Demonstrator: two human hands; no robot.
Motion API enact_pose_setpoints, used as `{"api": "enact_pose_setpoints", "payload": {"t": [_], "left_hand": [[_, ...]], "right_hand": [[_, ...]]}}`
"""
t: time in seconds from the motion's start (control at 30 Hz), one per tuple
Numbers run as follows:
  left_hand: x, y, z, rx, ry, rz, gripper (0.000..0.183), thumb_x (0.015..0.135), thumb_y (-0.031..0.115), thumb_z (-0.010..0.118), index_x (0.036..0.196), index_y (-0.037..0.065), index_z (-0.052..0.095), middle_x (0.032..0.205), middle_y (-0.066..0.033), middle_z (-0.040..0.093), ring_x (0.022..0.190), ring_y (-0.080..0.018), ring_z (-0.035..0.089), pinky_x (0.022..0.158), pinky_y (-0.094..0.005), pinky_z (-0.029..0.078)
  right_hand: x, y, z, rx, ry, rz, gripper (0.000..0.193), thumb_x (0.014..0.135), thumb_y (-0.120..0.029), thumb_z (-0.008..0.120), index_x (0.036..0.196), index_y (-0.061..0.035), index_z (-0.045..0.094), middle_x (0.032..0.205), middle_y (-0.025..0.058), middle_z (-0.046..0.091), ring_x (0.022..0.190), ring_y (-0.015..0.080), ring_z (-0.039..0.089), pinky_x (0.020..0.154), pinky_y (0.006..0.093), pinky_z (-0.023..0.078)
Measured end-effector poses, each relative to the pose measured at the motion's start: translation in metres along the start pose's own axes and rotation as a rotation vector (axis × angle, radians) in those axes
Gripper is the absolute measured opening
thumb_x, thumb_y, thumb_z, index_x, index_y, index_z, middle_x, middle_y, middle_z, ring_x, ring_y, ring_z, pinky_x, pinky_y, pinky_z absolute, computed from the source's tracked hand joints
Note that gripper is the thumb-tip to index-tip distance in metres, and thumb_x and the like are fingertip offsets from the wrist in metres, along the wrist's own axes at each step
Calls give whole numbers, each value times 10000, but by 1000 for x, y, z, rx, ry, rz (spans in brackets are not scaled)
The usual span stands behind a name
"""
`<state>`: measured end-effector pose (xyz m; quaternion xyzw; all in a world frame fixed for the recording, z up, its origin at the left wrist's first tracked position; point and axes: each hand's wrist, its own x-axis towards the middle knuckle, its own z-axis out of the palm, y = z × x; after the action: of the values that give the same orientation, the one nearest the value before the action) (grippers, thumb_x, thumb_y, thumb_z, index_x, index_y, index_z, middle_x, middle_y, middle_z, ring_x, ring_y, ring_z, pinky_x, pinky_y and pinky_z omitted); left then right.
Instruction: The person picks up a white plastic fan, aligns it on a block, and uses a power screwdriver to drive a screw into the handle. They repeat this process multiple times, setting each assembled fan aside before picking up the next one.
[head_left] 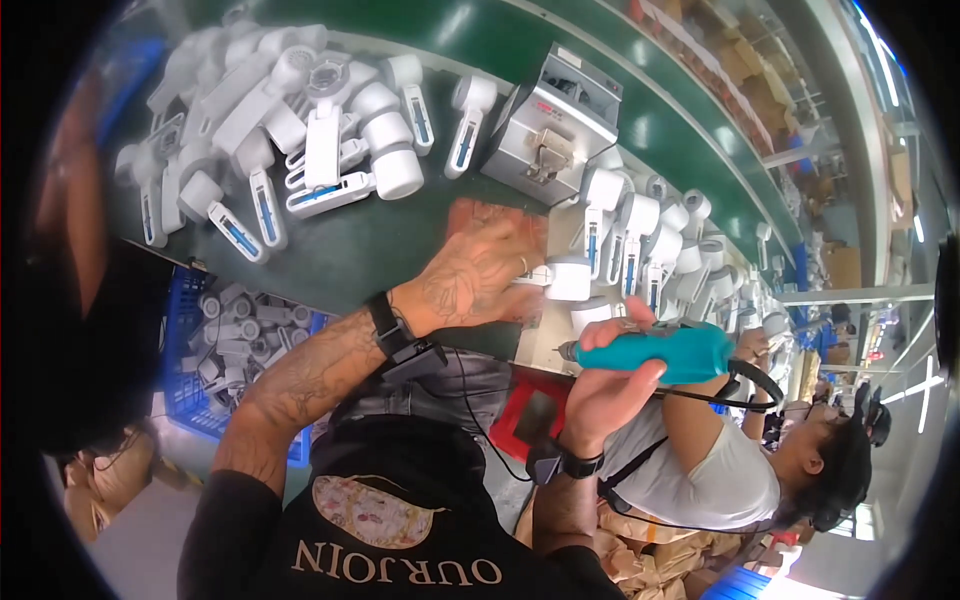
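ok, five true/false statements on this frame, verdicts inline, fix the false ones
1. The right hand holds a teal power tool. True.
2. The left hand also holds a teal power tool. False: it is at a white unit on the bench.
3. A grey machine stands on the bench, beyond the left hand. True.
4. The blue crate left of the left forearm is filled with teal tools. False: it holds white parts.
5. Another person, in a pale top, is in view at the right. True.
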<state>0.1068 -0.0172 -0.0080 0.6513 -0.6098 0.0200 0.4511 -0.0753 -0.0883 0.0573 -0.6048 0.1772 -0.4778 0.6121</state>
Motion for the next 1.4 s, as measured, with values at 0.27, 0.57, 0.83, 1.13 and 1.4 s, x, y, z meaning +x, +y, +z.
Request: {"api": "enact_pose_setpoints", "payload": {"t": [0.27,0.57,0.83,1.13,1.4], "left_hand": [[-3,5,8,-81,-23,2,332,757,215,781,1039,63,694,955,-55,667,929,-251,619,820,-379,522],[17,18,3,-23,-193,-105,365,775,262,783,1098,116,696,995,-35,647,925,-229,625,791,-361,524],[11,7,-6,156,-98,-67,495,687,222,834,1138,80,686,968,-33,691,846,-224,633,709,-360,538],[-8,2,7,29,2,-134,458,651,140,843,1051,88,625,1011,-29,695,857,-245,646,678,-370,534],[-6,0,8,28,20,-81,393,664,140,815,957,101,557,864,-46,614,829,-274,592,665,-382,516]], "right_hand": [[35,1,10,42,-91,0,713,899,-739,465,1058,-48,536,682,34,468,581,155,451,559,295,366],[91,21,-18,208,-157,-62,888,805,-836,452,1163,-25,497,667,49,528,541,182,512,489,302,428],[91,43,5,278,-268,-94,928,810,-826,440,1184,23,453,672,68,548,522,185,529,499,299,463],[81,49,24,306,-295,-63,957,757,-840,500,1166,25,484,678,74,561,583,197,555,540,308,481],[74,51,26,270,-225,-11,956,752,-841,506,1163,21,484,668,66,547,581,192,548,536,316,467]]}}
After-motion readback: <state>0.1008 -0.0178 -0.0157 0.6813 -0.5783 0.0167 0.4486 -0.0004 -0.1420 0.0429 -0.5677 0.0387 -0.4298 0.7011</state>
